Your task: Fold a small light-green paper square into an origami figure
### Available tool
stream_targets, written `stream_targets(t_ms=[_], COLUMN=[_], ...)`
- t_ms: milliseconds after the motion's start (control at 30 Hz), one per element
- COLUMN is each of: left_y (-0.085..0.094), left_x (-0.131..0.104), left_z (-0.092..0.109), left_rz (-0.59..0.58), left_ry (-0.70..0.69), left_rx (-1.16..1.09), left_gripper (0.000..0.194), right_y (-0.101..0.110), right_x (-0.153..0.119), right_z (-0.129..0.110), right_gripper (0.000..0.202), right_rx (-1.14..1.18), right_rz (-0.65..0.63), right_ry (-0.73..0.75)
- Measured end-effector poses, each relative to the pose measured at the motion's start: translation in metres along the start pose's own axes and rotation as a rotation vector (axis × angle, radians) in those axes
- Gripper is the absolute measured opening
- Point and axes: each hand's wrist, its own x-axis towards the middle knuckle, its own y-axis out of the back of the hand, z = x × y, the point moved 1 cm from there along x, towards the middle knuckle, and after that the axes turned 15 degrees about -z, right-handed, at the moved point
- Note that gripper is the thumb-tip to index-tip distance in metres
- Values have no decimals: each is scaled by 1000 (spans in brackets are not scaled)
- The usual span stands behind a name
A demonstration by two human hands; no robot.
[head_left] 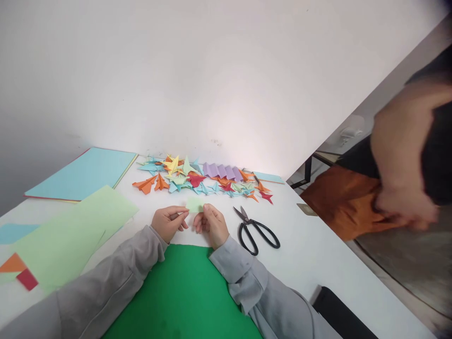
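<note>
A small piece of pale green paper (194, 204) is held up between my two hands, above the white table. My left hand (170, 223) pinches its left edge between thumb and fingertips. On the other side, my right hand (212, 224) grips the right edge the same way, its lower fingers curled. Just beyond the paper lie many small folded paper shapes in orange, yellow, red, blue and green (173, 165), with a pleated purple strip (222, 171) among them. Black-handled scissors (250, 226) rest partly open to the right of my right hand.
A large green sheet (183, 296) lies under my forearms. Left are a stack of blue-topped sheets (84, 174), light green paper (70, 235) and red and orange scraps (27, 279). A black object (342, 313) sits front right. Another person's arm (402, 141) shows beyond the table's right edge.
</note>
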Motion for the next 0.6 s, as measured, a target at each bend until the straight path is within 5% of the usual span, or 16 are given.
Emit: stream_targets(t_ms=[267,600], left_y=[0,2], left_x=[0,4], left_z=[2,-5], left_rz=[-150,-74], left_ry=[58,49], left_rx=[-71,-84], left_gripper=[25,27], right_y=[2,2], right_x=[1,0], right_z=[3,3], right_gripper=[32,25], right_rx=[-31,-46], right_rz=[40,12], right_ry=[-9,-27])
